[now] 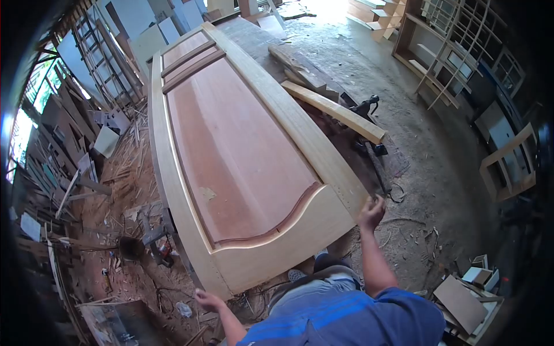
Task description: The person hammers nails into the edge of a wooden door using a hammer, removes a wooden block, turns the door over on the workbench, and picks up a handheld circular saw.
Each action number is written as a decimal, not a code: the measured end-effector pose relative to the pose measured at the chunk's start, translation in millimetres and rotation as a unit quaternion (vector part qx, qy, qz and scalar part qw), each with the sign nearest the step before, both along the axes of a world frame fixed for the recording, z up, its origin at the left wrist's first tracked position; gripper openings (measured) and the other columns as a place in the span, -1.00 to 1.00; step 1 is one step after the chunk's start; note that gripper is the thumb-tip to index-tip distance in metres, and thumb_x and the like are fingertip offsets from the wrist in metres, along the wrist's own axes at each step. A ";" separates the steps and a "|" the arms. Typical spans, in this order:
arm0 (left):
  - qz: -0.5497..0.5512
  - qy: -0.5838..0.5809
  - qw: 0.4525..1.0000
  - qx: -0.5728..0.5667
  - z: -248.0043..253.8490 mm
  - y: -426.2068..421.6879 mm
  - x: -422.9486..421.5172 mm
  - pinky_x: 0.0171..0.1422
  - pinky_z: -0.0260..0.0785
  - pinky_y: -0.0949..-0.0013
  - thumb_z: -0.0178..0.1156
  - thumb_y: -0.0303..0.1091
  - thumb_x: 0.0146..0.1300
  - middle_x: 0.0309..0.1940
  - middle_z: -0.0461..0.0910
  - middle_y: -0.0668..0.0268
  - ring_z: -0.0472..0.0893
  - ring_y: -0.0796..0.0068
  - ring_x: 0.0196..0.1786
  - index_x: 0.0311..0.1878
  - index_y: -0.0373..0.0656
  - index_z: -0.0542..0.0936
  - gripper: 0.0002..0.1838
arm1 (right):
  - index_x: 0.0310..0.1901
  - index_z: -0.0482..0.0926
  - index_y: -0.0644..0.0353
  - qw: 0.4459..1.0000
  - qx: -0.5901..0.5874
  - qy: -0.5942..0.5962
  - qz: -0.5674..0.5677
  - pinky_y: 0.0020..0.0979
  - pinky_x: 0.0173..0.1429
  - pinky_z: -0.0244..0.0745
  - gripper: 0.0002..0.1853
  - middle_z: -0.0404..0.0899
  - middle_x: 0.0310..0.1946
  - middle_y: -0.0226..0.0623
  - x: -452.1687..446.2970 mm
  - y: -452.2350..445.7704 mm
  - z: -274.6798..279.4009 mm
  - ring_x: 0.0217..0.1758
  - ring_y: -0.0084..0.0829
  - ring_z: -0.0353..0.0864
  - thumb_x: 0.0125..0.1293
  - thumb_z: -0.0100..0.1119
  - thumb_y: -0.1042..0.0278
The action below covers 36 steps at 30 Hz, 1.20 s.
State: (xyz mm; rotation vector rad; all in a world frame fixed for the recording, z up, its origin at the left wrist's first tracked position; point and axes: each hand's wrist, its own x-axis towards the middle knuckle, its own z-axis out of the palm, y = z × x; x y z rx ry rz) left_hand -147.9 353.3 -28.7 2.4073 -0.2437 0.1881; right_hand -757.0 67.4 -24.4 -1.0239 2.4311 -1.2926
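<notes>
A long wooden door (236, 135) lies flat on a support, its near end in front of my body. Its pale frame surrounds a reddish panel with a curved lower moulding (283, 226) and two dark crossbars (187, 57) towards the far end. My left hand (210, 301) is at the near left corner, fingers curled in at the edge. At the near right corner, my right hand (372, 213) is closed about the frame's edge. The undersides of both grips are hidden.
A pale timber (334, 111) and a black clamp-like tool (366, 106) lie right of the door. Scrap wood and shavings (124, 173) litter the left floor. Wooden frames (511, 164) stand at right; board offcuts (461, 303) are piled at lower right.
</notes>
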 end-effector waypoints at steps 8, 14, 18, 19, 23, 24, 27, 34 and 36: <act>-0.221 -0.073 0.967 0.104 21.5 -64.3 -35.7 0.69 0.32 -0.17 0.33 0.19 0.50 0.62 0.31 -0.42 0.39 -0.39 0.64 0.73 -0.35 0.17 0.03 | 0.79 0.15 0.12 0.900 0.172 0.284 0.281 0.30 0.88 -0.56 -0.05 -0.13 0.83 0.24 85.7 -63.2 70.2 0.93 0.13 -0.33 0.57 0.16 -0.26; -0.303 -0.108 0.927 0.192 38.9 -54.2 -37.3 0.91 -0.26 -0.23 0.15 0.23 0.57 0.79 0.02 -0.32 -0.03 -0.32 0.84 0.79 -0.39 0.06 0.05 | 0.80 0.05 0.21 0.886 0.193 0.265 0.329 0.31 0.86 -0.64 -0.02 -0.19 0.83 0.29 126.9 -72.4 76.3 0.92 0.21 -0.40 0.62 0.08 -0.30; -0.437 -0.050 0.882 0.168 59.1 -65.4 -26.7 0.94 -0.36 -0.15 0.11 0.20 0.57 0.81 0.00 -0.24 -0.06 -0.23 0.87 0.81 -0.36 0.06 0.03 | 0.80 0.06 0.19 0.854 0.173 0.293 0.393 0.33 0.86 -0.65 -0.02 -0.13 0.82 0.28 203.0 -65.2 70.0 0.92 0.23 -0.37 0.59 0.17 -0.24; -0.475 -0.028 0.867 0.149 60.5 -69.1 -18.4 0.95 -0.39 -0.11 0.11 0.19 0.56 0.83 0.00 -0.17 -0.06 -0.12 0.88 0.81 -0.34 0.07 0.02 | 0.80 0.07 0.18 0.857 0.142 0.269 0.416 0.34 0.86 -0.63 -0.01 -0.11 0.82 0.27 230.0 -58.3 67.7 0.92 0.24 -0.35 0.58 0.20 -0.22; -0.576 -0.049 0.797 0.177 70.0 -84.8 25.8 0.94 -0.33 -0.13 0.17 0.20 0.51 0.82 0.03 -0.16 -0.04 -0.14 0.88 0.82 -0.28 0.05 0.05 | 0.81 0.06 0.14 0.817 0.089 0.237 0.518 0.36 0.84 -0.61 -0.01 -0.12 0.83 0.26 389.7 -36.7 71.0 0.92 0.23 -0.36 0.59 0.18 -0.26; -0.590 -0.038 0.789 0.166 68.4 -89.4 36.3 0.94 -0.32 -0.13 0.19 0.18 0.50 0.82 0.03 -0.15 -0.04 -0.13 0.88 0.82 -0.29 0.07 0.05 | 0.82 0.04 0.13 0.807 0.090 0.215 0.543 0.37 0.84 -0.61 -0.01 -0.16 0.83 0.28 432.6 -33.8 74.4 0.92 0.22 -0.39 0.62 0.13 -0.31; -0.629 -0.019 0.767 0.124 54.8 -88.6 56.1 0.94 -0.30 -0.14 0.26 0.14 0.47 0.82 0.07 -0.13 -0.05 -0.08 0.89 0.80 -0.31 0.10 0.06 | 0.82 0.02 0.16 0.806 0.128 0.213 0.537 0.37 0.83 -0.68 0.08 -0.15 0.82 0.30 558.6 -38.3 40.3 0.91 0.30 -0.43 0.56 0.12 -0.43; -0.816 0.036 0.577 0.028 44.9 -72.5 136.5 0.96 -0.25 -0.07 0.34 0.01 0.44 0.77 0.18 -0.11 0.02 -0.02 0.87 0.71 -0.40 0.26 -0.04 | 0.84 -0.03 0.06 0.863 0.223 0.271 0.363 0.43 0.81 -0.61 0.29 -0.15 0.76 0.55 696.1 -19.0 75.7 0.90 0.33 -0.43 0.36 0.13 -0.72; -0.843 0.033 0.535 0.046 45.7 -63.7 170.3 0.95 -0.12 -0.05 0.31 -0.08 0.47 0.77 0.22 -0.02 0.08 0.06 0.86 0.62 -0.33 0.42 -0.22 | 0.84 0.01 -0.02 0.871 0.222 0.281 0.337 0.43 0.82 -0.54 0.28 -0.12 0.78 0.48 702.3 -20.4 71.3 0.91 0.30 -0.40 0.34 0.16 -0.73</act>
